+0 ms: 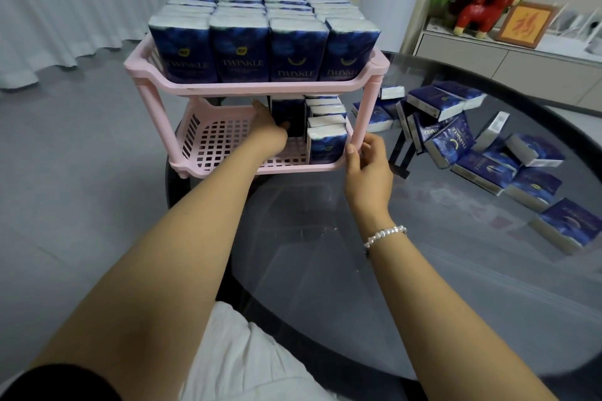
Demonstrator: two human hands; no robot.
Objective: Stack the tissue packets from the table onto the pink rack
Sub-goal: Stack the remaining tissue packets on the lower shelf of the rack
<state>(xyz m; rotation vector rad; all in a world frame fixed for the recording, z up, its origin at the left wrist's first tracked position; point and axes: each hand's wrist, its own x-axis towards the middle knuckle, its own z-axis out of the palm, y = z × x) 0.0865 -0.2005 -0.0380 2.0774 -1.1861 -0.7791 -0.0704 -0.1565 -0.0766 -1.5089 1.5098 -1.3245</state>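
Note:
The pink rack (260, 88) stands on the round glass table (423, 270), two tiers high. Its top tier is packed with upright dark blue tissue packets (241, 49) in rows. On the lower tier a row of packets (325, 140) stands at the right. My left hand (270, 127) reaches into the lower tier and holds an upright blue packet (288, 114) beside that row. My right hand (368, 163) is at the rack's front right post, fingers loosely curled around it. Several loose packets (482, 153) lie in a heap on the table to the right.
The left part of the lower tier's grid floor (221, 140) is bare. A white sideboard (508, 55) at the back right carries a red toy horse (482, 13), a plant and a framed picture (524, 24). Curtains hang at the left; grey floor lies below.

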